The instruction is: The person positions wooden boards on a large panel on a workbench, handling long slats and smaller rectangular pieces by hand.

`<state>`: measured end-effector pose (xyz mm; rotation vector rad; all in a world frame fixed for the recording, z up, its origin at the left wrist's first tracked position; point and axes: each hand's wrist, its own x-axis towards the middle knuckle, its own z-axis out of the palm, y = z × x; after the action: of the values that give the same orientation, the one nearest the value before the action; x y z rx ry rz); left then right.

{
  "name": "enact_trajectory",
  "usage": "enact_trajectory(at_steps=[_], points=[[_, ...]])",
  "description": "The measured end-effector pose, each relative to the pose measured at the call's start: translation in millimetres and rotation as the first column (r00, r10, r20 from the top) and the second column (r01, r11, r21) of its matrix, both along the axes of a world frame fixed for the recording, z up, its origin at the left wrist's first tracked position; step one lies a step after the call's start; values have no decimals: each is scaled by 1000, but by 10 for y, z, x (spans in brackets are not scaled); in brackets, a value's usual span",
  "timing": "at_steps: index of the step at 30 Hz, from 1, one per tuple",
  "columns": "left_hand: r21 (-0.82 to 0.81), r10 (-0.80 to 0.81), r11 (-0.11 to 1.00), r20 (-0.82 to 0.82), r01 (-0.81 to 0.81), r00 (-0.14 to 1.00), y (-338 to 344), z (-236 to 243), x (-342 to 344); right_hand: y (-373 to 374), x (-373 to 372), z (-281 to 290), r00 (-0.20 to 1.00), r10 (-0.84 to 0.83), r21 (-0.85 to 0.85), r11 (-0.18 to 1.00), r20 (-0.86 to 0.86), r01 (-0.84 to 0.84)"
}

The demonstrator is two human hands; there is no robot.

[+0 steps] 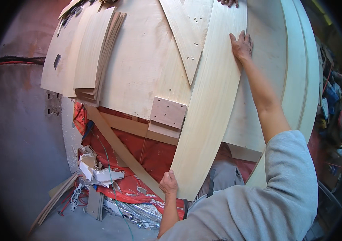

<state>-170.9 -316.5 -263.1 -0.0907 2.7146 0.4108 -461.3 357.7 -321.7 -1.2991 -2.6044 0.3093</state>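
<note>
The long board (209,104) lies on the table (139,60) with its near end overhanging; the left hand (169,183) grips the near left corner, and the right hand (242,46) rests, fingers spread, on the right edge. Uneven pressure from these hands could skew the board against the triangular piece (182,38). Another person's hand (229,3) is partly cut off, so its hold cannot be told.

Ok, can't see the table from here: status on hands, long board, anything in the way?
Left hand gripping near left corner, right hand on right edge. Long board overhangs table's near edge. Nearby: another person's hand farther along, pointed board on left.
</note>
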Motion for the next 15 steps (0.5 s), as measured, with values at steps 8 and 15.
enact_trajectory(at_steps=[8, 15], points=[[-9, 10, 1000, -78, -11, 997, -629, -57, 440, -640, 417, 46, 1000, -8, -52, 999, 25, 10], [-28, 13, 1000, -83, -15, 996, -1124, -43, 785, -1181, 819, 80, 1000, 2, -63, 998, 16, -1]])
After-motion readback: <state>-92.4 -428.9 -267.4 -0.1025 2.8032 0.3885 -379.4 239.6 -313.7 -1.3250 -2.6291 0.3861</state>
